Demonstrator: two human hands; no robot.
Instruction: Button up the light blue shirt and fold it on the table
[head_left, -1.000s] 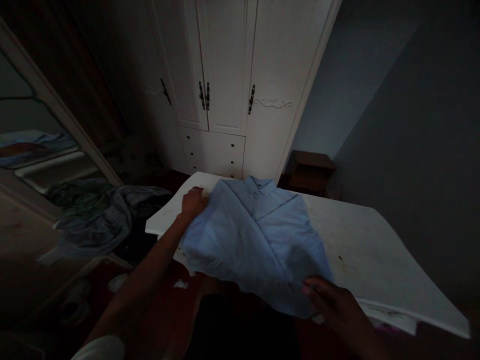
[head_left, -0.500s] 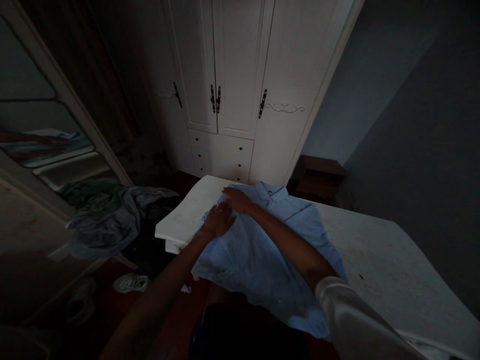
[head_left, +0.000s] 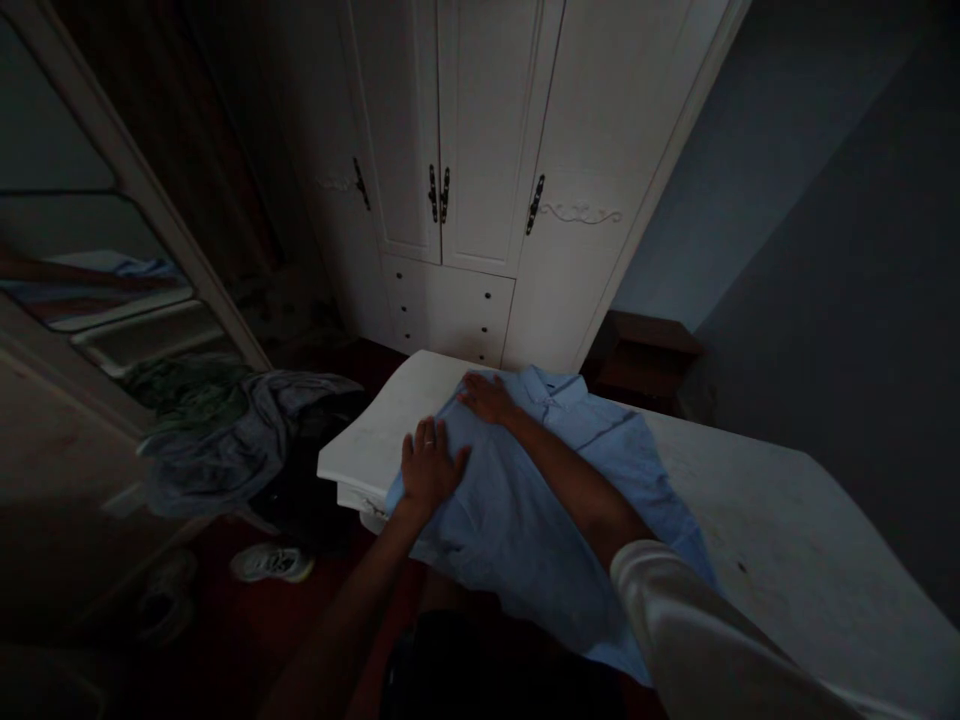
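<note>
A light blue collared shirt (head_left: 517,510) lies spread over a white tabletop (head_left: 780,520), its collar toward the far edge and its lower part hanging over the near edge. My left hand (head_left: 431,467) rests flat on the shirt's left side, fingers spread, a ring on one finger. Farther up, my right hand (head_left: 486,397) lies on the shirt left of the collar, fingers stretched out. Neither hand grips the cloth. My right forearm crosses over the shirt and hides part of it.
A white wardrobe (head_left: 480,130) stands beyond the table. Grey and green clothes (head_left: 240,430) are heaped at left beside a mirror (head_left: 75,230). A shoe (head_left: 271,563) is on the red floor. A small brown cabinet (head_left: 651,345) stands behind the table.
My hands, close together before, are now apart. The left hand has moved down and slightly left along the shirt; the right stays near the shoulder. The shirt's left side lies more spread out.
</note>
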